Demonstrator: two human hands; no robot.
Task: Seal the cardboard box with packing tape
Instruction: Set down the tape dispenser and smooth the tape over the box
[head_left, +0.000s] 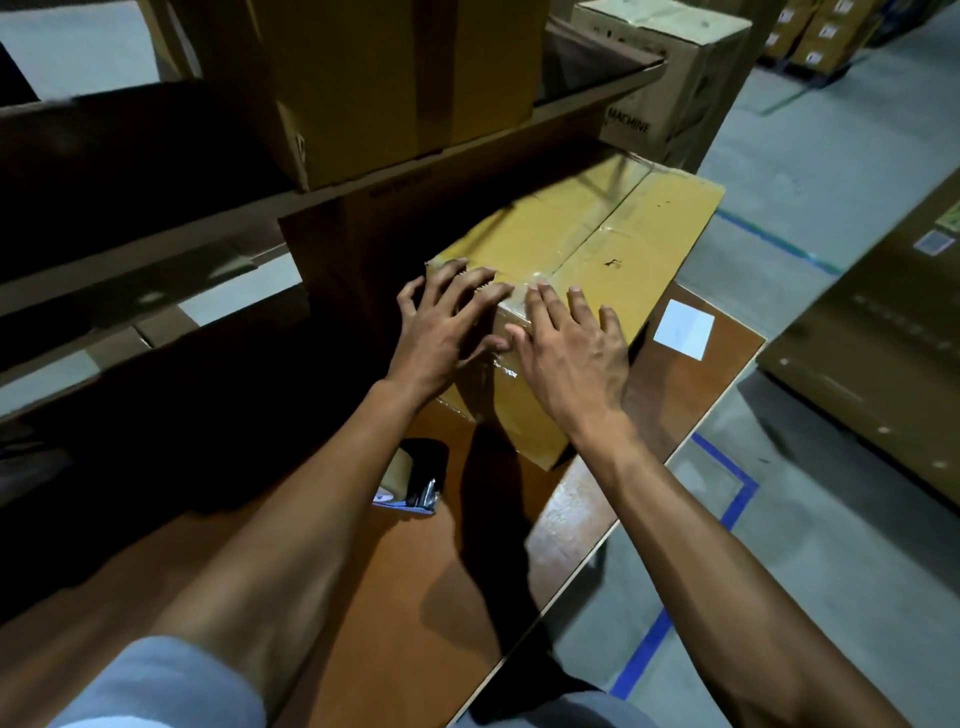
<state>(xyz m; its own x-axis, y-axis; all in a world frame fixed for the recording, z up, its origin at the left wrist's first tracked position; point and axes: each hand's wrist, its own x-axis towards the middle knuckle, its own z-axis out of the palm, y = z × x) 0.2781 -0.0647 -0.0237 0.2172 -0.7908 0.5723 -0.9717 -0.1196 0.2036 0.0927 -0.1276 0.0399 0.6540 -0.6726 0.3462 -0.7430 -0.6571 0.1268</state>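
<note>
A closed yellow-brown cardboard box (613, 244) lies on the brown table (415, 571), with clear tape along its top seam and down its near end. My left hand (441, 332) rests flat on the box's near left corner, fingers spread. My right hand (566, 353) presses flat on the near top edge, over the tape end. Both hands hold nothing. The tape dispenser (415, 478), black with a tan roll, lies on the table below my left forearm, apart from the box.
A white label (683, 328) lies on the table right of the box. Shelving (130, 218) with another cardboard box (374, 78) stands at the left and behind. More boxes (660, 67) stand on the floor beyond. Blue floor tape (727, 509) runs past the table's right edge.
</note>
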